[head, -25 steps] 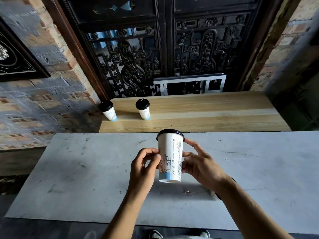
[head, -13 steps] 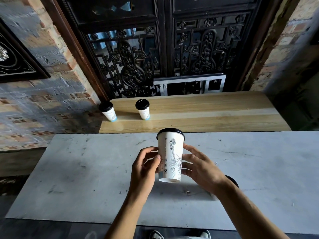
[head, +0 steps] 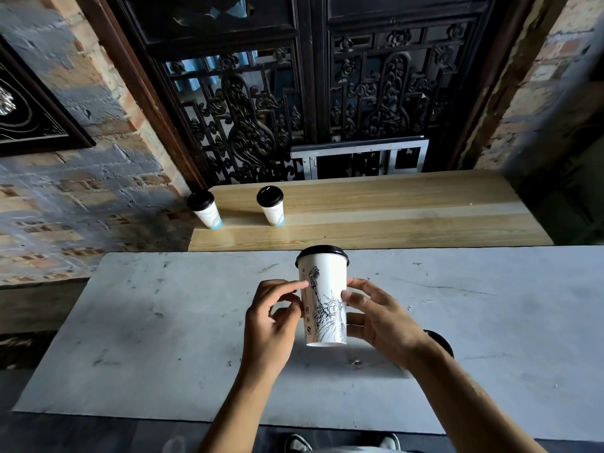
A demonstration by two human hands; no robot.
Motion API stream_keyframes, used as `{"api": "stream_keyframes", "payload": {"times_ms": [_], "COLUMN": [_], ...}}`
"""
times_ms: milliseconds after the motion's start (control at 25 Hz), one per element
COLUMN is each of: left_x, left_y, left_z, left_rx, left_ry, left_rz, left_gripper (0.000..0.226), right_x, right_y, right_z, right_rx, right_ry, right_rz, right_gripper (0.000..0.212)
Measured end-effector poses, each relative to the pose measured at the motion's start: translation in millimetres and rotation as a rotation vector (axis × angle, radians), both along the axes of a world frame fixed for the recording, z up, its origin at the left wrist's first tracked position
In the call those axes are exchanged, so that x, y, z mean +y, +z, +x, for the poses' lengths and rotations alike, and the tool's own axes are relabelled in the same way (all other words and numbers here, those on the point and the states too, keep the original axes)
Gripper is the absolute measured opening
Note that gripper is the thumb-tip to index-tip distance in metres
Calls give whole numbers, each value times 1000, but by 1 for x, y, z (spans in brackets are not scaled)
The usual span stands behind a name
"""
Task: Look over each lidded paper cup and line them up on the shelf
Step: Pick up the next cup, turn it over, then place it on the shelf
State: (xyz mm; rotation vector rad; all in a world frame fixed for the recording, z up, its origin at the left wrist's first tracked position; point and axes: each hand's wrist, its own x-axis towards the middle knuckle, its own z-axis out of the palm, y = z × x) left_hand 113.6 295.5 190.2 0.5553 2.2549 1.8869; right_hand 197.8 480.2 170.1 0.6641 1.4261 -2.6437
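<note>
A white paper cup (head: 323, 299) with a black lid and a Statue of Liberty drawing is held upright above the grey table (head: 163, 338). My left hand (head: 271, 322) touches its left side with the fingertips. My right hand (head: 379, 318) grips its right side, thumb on the front. Two more lidded cups stand on the wooden shelf (head: 392, 210) at its left end: one (head: 204, 209) at the corner, one (head: 271, 206) a little to its right. A black lid (head: 441, 343) of another cup peeks out behind my right wrist.
Behind the shelf rises a dark carved wooden screen (head: 294, 93) with a metal frame (head: 359, 155) leaning at its foot. Brick walls close both sides. A framed picture (head: 29, 116) hangs at the left. My shoes (head: 297, 443) show below the table edge.
The cup has been turned in my hands: the blue-banded print gave way to the Statue of Liberty drawing, now facing me. My fingers shifted along its sides. The shelf cups have not moved.
</note>
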Motion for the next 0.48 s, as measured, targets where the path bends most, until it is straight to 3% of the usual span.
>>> {"api": "stream_keyframes", "payload": {"times_ms": [280,480], "left_x": [3,5], "left_y": [-3,-5], "left_z": [2,0], "left_rx": [-166,-205], "left_ry": [6,-6], "left_rz": [57,31], "left_gripper": [20,18], "right_x": [2,7], "right_y": [-1,-6], "right_z": [-1,-2], "right_rx": [39,42], "right_ry": [-82,-60], "right_rz": [-28,-1], "right_gripper": [42,55]}}
